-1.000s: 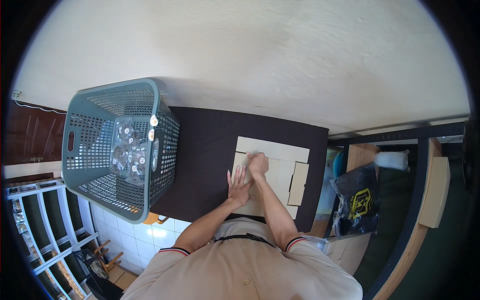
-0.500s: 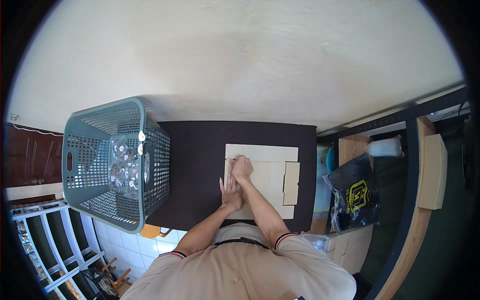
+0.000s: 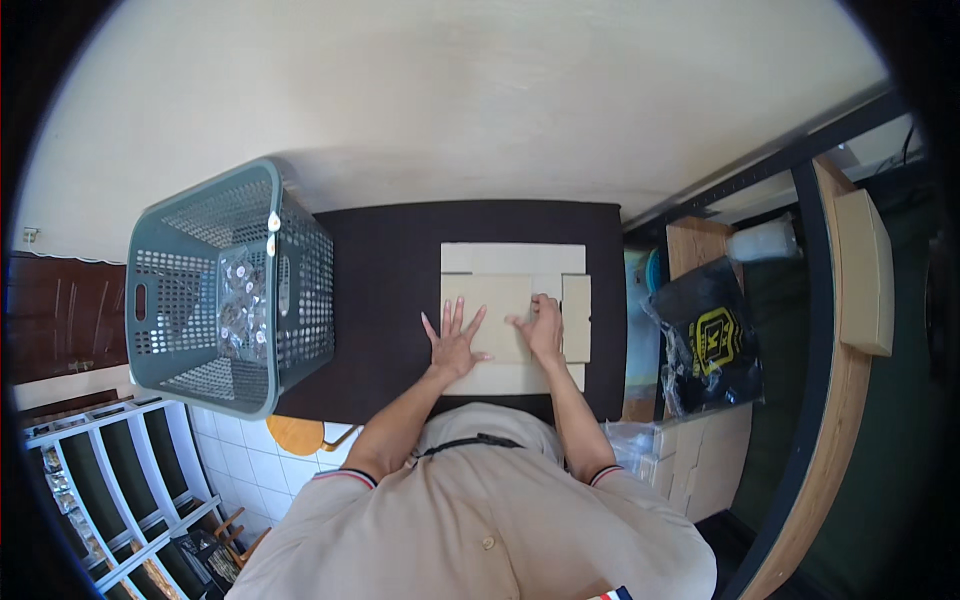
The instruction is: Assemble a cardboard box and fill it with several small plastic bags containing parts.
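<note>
A flat, partly folded cardboard box (image 3: pixel 485 378) lies on the dark-topped table, with a tan panel folded over its left and middle part. My left hand (image 3: pixel 457 345) rests on that panel, palm down and fingers spread wide. At the panel's right edge is my right hand (image 3: pixel 543 328); its thumb points left over the panel and stands apart from the bent fingers. Whether those fingertips hook the edge cannot be made out. A narrow side flap (image 3: pixel 577 318) of the box lies just right of this hand.
On the left stands a grey-green plastic basket (image 3: pixel 205 385) with clear-bagged items (image 3: pixel 240 305) inside. The dark table (image 3: pixel 385 290) meets a pale wall (image 3: pixel 480 110). Right of it are a black plastic bag (image 3: pixel 700 340), a wooden shelf (image 3: pixel 840 450) and a tan carton (image 3: pixel 865 270). A stool (image 3: pixel 295 434) stands below.
My hands have come apart: the right moved rightward from the box's left edge to the panel's right edge. My left hand's fingers have spread. The whole view has shifted slightly.
</note>
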Demonstrator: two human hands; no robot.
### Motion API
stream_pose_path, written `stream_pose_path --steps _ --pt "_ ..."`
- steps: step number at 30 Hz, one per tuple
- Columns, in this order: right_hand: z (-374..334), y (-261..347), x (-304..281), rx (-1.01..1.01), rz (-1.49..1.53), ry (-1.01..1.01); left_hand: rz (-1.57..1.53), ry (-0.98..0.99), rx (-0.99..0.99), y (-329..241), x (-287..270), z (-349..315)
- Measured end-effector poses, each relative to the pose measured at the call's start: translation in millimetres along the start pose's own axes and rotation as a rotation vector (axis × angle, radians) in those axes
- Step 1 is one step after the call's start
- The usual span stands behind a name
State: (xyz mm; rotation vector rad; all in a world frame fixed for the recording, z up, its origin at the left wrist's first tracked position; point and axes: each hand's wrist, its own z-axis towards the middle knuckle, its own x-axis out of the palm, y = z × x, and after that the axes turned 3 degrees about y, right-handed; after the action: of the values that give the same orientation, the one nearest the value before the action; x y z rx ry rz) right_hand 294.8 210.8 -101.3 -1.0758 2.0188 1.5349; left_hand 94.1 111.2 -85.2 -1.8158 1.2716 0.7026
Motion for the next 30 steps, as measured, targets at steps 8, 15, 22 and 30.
stream_pose_path --steps 8,15,22,30 --pt "-75 9 13 -0.149 -0.291 -0.048 0.025 0.064 0.006 -4 -18 -6" --pt "-74 -1 5 -0.186 -0.329 0.038 0.035 -0.032 0.035 44 -20 -12" --pt "-69 1 6 -0.144 -0.375 0.100 0.127 -0.062 0.016 45 -38 -11" --pt "-70 11 8 -0.115 -0.385 0.126 0.018 0.099 -0.151 47 -52 25"
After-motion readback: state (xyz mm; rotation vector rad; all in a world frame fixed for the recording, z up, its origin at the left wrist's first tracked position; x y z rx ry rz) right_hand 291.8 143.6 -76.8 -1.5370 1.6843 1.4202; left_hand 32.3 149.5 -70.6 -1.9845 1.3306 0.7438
